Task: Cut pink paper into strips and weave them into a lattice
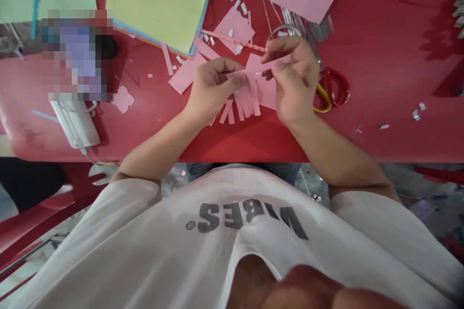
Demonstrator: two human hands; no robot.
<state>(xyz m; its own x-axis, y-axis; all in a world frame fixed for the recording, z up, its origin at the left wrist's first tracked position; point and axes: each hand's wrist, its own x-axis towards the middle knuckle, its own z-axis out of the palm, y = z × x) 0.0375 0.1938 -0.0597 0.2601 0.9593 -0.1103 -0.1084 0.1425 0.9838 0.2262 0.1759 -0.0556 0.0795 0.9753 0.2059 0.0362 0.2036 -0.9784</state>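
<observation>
Red table [152,135] w/ scissors [331,89] just right of R hand [295,82], pencil [232,40] just above L hand [213,89]; hands close together, both pinching pink paper [250,99] cut into fringe strips

The left hand [213,91] and right hand [294,79] pinch just beside each other, both forearms [337,149] angling inward.

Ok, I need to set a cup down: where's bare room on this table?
Bare red tabletop shows right of the scissors and in front of the fringed pink paper. It's crowded around the left hand and right hand and beyond them, with pink strips and card.
</observation>
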